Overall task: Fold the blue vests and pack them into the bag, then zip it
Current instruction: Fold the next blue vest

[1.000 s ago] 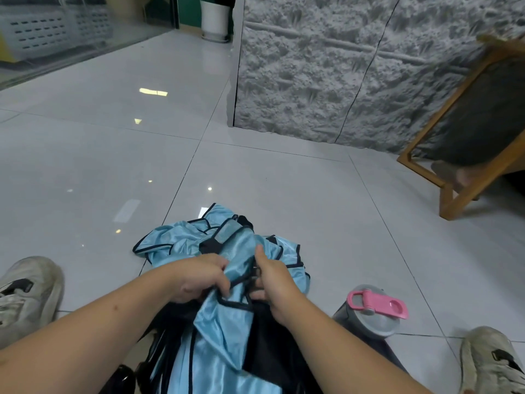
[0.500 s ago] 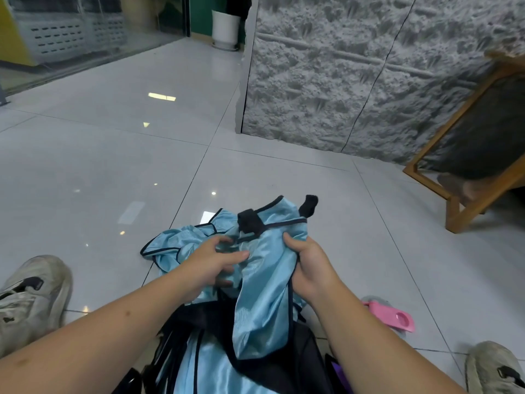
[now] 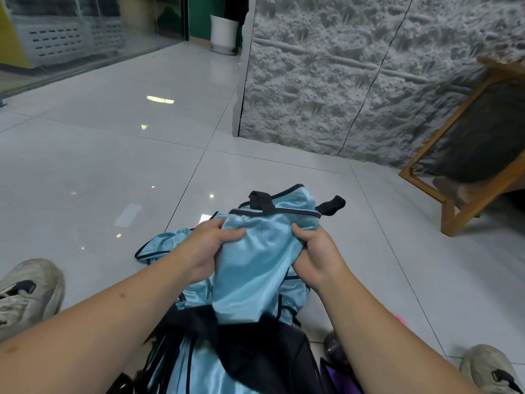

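Gripping the blue vest (image 3: 255, 260) higher now, both hands (image 3: 208, 248) apart.

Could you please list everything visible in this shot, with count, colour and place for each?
shiny light-blue mesh vest with black trim: one, held up in both hands at centre
other light-blue vests: count unclear, crumpled on the floor behind the left hand and lying over the bag
black fabric bag: one, bottom centre, open
glossy grey-white tiled floor: all around
rough grey textured wall panel: upper right
wooden-framed chair: one, brown, right edge
white cylindrical bin: one, top centre
pink-lidded item: mostly hidden behind the right forearm
worn grey-white sneakers: two, lower left and lower right corners
left hand: gripping the vest
right hand: gripping the vest
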Demonstrator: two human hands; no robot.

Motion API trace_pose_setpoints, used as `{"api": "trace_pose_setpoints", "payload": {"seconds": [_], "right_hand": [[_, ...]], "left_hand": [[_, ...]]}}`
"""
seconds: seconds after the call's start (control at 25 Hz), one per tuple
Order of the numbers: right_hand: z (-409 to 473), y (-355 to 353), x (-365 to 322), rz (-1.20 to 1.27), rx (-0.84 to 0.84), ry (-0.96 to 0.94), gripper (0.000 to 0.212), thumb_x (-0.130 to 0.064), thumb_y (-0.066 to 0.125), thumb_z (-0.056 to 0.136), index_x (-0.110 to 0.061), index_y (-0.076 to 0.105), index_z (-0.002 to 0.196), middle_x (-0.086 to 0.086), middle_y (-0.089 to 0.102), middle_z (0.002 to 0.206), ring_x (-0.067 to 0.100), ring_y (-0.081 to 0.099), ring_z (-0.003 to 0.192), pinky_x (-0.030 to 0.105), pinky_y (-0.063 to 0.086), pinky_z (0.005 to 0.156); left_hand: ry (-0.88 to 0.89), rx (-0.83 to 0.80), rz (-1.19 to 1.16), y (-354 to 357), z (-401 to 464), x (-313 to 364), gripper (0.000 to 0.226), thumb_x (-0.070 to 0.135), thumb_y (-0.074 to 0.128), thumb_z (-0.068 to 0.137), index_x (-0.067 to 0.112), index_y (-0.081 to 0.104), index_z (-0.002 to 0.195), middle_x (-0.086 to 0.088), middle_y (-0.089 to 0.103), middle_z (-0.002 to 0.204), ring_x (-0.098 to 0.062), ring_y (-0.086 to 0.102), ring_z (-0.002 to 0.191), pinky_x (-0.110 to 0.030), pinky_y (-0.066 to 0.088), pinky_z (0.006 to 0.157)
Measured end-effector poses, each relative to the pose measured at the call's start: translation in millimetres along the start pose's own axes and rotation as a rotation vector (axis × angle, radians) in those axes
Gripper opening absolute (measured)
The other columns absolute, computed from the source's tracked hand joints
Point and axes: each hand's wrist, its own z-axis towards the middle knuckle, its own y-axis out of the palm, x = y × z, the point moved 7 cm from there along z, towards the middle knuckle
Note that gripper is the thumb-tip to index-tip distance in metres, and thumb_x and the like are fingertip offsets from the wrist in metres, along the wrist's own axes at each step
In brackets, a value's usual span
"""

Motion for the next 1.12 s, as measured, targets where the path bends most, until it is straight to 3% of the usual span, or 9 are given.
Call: {"api": "trace_pose_setpoints", "payload": {"seconds": [0.16, 0.28, 0.44, 0.6, 0.68, 0.8, 0.88, 1.04, 1.12], "right_hand": [[8, -3, -1, -0.016, 0.035, -0.045, 0.045, 0.008, 0.056, 0.094, 0.001, 0.058, 0.138, 0.025, 0.067, 0.133, 0.041, 0.067, 0.122, 0.054, 0.054, 0.103], [5, -3, -5, -0.035, 0.053, -0.070, 0.038, -0.002, 0.062, 0.097, 0.000, 0.062, 0.135, 0.021, 0.070, 0.130, 0.036, 0.067, 0.122, 0.050, 0.052, 0.108], [1, -8, -12, -0.077, 0.135, -0.081, 0.028, -0.016, 0.064, 0.101, -0.003, 0.069, 0.125, 0.015, 0.076, 0.120, 0.030, 0.072, 0.114, 0.046, 0.054, 0.104], [-6, -16, -13, 0.053, 0.152, 0.008, 0.023, -0.010, 0.065, 0.092, -0.001, 0.074, 0.111, 0.017, 0.076, 0.111, 0.030, 0.074, 0.099, 0.040, 0.057, 0.093], [-8, -18, -14, 0.121, 0.134, 0.001, 0.014, -0.005, 0.068, 0.087, -0.005, 0.076, 0.098, 0.015, 0.076, 0.104, 0.029, 0.074, 0.094, 0.038, 0.056, 0.090], [-8, -18, -16, 0.184, 0.101, -0.045, 0.027, -0.006, 0.075, 0.075, -0.007, 0.072, 0.102, 0.015, 0.073, 0.108, 0.031, 0.071, 0.100, 0.042, 0.055, 0.098], [-6, -19, -19, 0.205, 0.087, -0.076, 0.035, -0.011, 0.078, 0.070, -0.009, 0.069, 0.104, 0.014, 0.071, 0.109, 0.032, 0.068, 0.104, 0.045, 0.052, 0.105], [-9, -15, -26, 0.221, 0.021, -0.110, 0.036, -0.032, 0.085, 0.069, -0.010, 0.079, 0.096, 0.013, 0.074, 0.109, 0.033, 0.067, 0.106, 0.047, 0.049, 0.107], [-14, -10, -26, 0.211, -0.032, -0.093, 0.035, -0.039, 0.077, 0.078, -0.010, 0.081, 0.098, 0.015, 0.075, 0.116, 0.036, 0.069, 0.112, 0.051, 0.049, 0.107]], "left_hand": [[0.107, -0.023, 0.078, -2, 2, 14, 0.029, 0.000, 0.070, 0.091, 0.006, 0.070, 0.120, -0.019, 0.075, 0.117, -0.036, 0.073, 0.108, -0.049, 0.058, 0.095], [0.146, 0.007, 0.110, -8, 2, 16, 0.032, -0.001, 0.077, 0.085, 0.005, 0.071, 0.116, -0.018, 0.076, 0.114, -0.035, 0.074, 0.106, -0.044, 0.058, 0.093], [0.054, -0.118, 0.063, -16, 7, 5, 0.072, 0.011, 0.091, 0.066, 0.009, 0.062, 0.132, -0.017, 0.072, 0.126, -0.033, 0.071, 0.115, -0.048, 0.052, 0.106], [0.006, -0.135, 0.283, -24, 7, -1, 0.049, -0.008, 0.079, 0.081, 0.010, 0.067, 0.124, -0.013, 0.076, 0.117, -0.029, 0.074, 0.110, -0.045, 0.054, 0.103], [-0.027, -0.163, 0.509, -30, 9, -8, 0.042, 0.004, 0.083, 0.083, 0.014, 0.071, 0.122, -0.005, 0.078, 0.115, -0.024, 0.074, 0.110, -0.045, 0.052, 0.107], [-0.018, -0.041, 0.784, -39, 10, -12, 0.069, 0.044, 0.097, 0.063, 0.022, 0.070, 0.123, 0.007, 0.078, 0.114, -0.015, 0.072, 0.109, -0.037, 0.053, 0.103], [0.019, 0.014, 0.679, -40, 9, -9, 0.057, 0.035, 0.096, 0.067, 0.020, 0.073, 0.117, 0.004, 0.080, 0.108, -0.018, 0.074, 0.105, -0.035, 0.056, 0.098], [-0.071, -0.264, 0.131, -39, 2, -11, 0.082, 0.026, 0.097, 0.059, 0.003, 0.066, 0.132, -0.019, 0.071, 0.128, -0.035, 0.068, 0.118, -0.044, 0.056, 0.100], [-0.098, -0.272, 0.176, -41, 1, -10, 0.072, 0.019, 0.091, 0.066, 0.001, 0.066, 0.131, -0.021, 0.070, 0.129, -0.035, 0.069, 0.116, -0.041, 0.058, 0.095]]}}
